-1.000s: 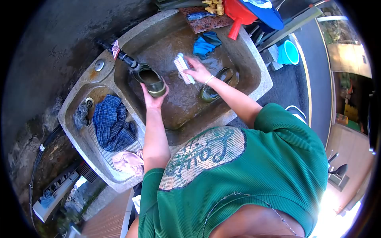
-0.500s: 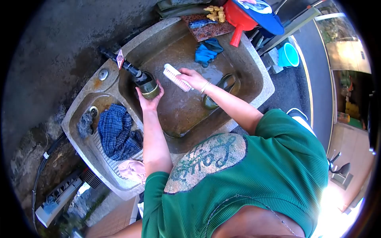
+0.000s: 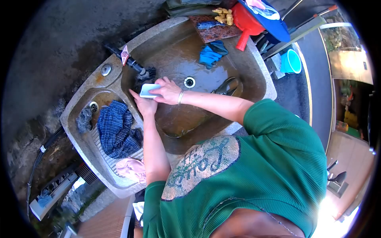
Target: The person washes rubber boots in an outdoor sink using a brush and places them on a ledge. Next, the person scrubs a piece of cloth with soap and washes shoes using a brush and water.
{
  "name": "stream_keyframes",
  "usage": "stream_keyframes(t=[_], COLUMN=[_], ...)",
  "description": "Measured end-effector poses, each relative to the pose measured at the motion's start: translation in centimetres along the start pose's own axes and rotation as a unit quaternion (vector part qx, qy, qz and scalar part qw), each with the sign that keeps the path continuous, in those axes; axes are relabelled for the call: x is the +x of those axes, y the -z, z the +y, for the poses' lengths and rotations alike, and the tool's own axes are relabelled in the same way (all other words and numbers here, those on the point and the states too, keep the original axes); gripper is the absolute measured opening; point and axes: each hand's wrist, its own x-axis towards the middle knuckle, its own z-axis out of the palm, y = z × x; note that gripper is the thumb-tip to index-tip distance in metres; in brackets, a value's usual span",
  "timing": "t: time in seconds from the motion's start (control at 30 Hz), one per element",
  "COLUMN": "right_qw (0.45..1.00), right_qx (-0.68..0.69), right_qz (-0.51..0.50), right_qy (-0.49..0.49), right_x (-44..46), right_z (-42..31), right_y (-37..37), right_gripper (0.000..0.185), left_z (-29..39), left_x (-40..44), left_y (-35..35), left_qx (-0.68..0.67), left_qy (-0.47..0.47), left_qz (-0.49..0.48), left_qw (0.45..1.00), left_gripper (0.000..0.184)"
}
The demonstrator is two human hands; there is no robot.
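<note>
My right hand (image 3: 170, 93) grips a white scrubbing brush (image 3: 150, 90), its smooth back facing up. Close beside it, under the brush, is my left hand (image 3: 145, 104), thumb stretched out toward the basin wall. It holds a dark shoe, now mostly hidden by the brush and my hands below the black tap (image 3: 137, 66). A second dark shoe (image 3: 228, 86) with an olive rim lies in the shallow water of the stone sink (image 3: 258, 51). Further back in the basin is a wet blue cloth (image 3: 212, 53).
The left compartment holds a blue checked garment (image 3: 115, 129), a pink cloth (image 3: 131, 168) and a grey scrubbing pad (image 3: 84, 120). A red scoop (image 3: 247, 23) and ginger (image 3: 224, 16) sit at the back rim. A turquoise bucket (image 3: 291, 61) stands right. The basin has a drain (image 3: 189, 82).
My right hand has moved left with the brush, turning it bristles down over my left hand. My left hand has shifted slightly toward me and down, and the drain has come into view.
</note>
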Motion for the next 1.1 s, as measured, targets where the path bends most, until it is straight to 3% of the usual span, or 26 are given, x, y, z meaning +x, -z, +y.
stream_keyframes(t=[0.03, 0.1, 0.17, 0.23, 0.27, 0.33, 0.37, 0.43, 0.5, 0.53, 0.6, 0.63, 0.7, 0.77, 0.83, 0.87, 0.97, 1.0, 1.03, 1.1], right_qw=[0.999, 0.99, 0.991, 0.968, 0.981, 0.993, 0.994, 0.982, 0.978, 0.978, 0.958, 0.978, 0.993, 0.986, 0.972, 0.951, 0.954, 0.967, 0.977, 0.987], right_qx=[-0.023, -0.132, -0.096, -0.112, -0.109, -0.092, -0.064, -0.176, -0.105, -0.107, -0.057, -0.062, -0.032, -0.052, -0.028, -0.014, -0.058, -0.088, -0.054, -0.005], right_qz=[-0.028, 0.038, 0.053, 0.112, 0.037, -0.023, -0.068, 0.062, 0.095, 0.095, 0.099, 0.13, 0.082, 0.155, 0.161, 0.123, 0.143, 0.201, 0.198, 0.159], right_qy=[0.028, -0.031, -0.077, -0.192, -0.158, -0.064, -0.048, -0.016, -0.153, -0.148, -0.263, -0.151, -0.083, -0.027, -0.168, -0.284, -0.258, -0.13, -0.052, -0.037], right_x=[0.6, 4.4, 7.5, 7.4, 5.8, 1.5, 0.4, 3.1, 7.7, 8.0, 7.5, 4.7, 0.2, 1.0, 6.1, 8.3, 7.3, 4.1, 1.6, 0.0], right_z=[-0.1, 3.2, 4.4, 3.2, 2.2, -1.1, -2.0, 2.5, 5.9, 6.3, 4.9, 3.4, 0.7, 2.6, 6.2, 6.9, 5.2, 1.4, -0.3, -1.1], right_y=[0.1, -2.2, -2.4, -3.6, -3.1, -1.3, -0.3, -2.8, -3.2, -2.8, -3.4, -4.2, -3.7, -4.2, -4.8, -4.3, -5.3, -4.1, -4.8, -4.2], right_gripper=[0.038, 0.036, 0.036, 0.035, 0.037, 0.04, 0.043, 0.047, 0.044, 0.044, 0.04, 0.041, 0.045, 0.041, 0.039, 0.038, 0.042, 0.042, 0.04, 0.038], left_z=[-0.8, -1.1, -1.0, -2.2, -2.6, -2.5, -3.1, -0.4, -0.2, 0.5, -0.2, 0.0, -1.4, -1.0, -0.3, 0.2, -2.6, -2.1, -3.3, -2.9], left_x=[-0.5, -0.9, -0.7, -1.4, -1.8, -0.7, -0.6, -2.2, -1.4, -1.1, -1.7, -1.5, -0.3, -0.8, -1.4, -1.1, 0.4, 0.4, 0.8, -0.5], left_y=[-0.2, -1.1, -2.0, -2.3, -2.2, -2.5, -3.3, -1.9, -1.5, -0.9, 0.4, 0.3, -1.6, -1.4, -0.7, -0.7, -2.1, -2.0, -2.7, -2.7], left_qx=[-0.002, 0.055, 0.017, 0.018, -0.022, -0.084, -0.08, -0.001, -0.001, 0.016, 0.051, 0.017, -0.083, -0.112, -0.112, -0.116, -0.214, -0.186, -0.175, -0.102], left_qy=[-0.063, -0.072, -0.037, -0.041, -0.014, 0.012, -0.021, -0.065, -0.029, -0.051, -0.071, -0.051, -0.063, -0.09, -0.074, -0.066, -0.026, -0.074, -0.082, -0.029], left_qz=[-0.008, 0.018, 0.013, 0.018, -0.011, -0.052, -0.063, -0.02, -0.058, -0.049, -0.053, -0.046, -0.018, -0.044, -0.056, -0.06, -0.069, -0.049, -0.028, -0.041], left_qw=[0.998, 0.996, 0.999, 0.999, 1.0, 0.995, 0.995, 0.998, 0.998, 0.997, 0.995, 0.997, 0.994, 0.989, 0.989, 0.989, 0.974, 0.979, 0.981, 0.993], left_gripper=[0.133, 0.134, 0.136, 0.136, 0.134, 0.118, 0.106, 0.103, 0.109, 0.108, 0.106, 0.102, 0.088, 0.082, 0.079, 0.077, 0.074, 0.068, 0.067, 0.07])
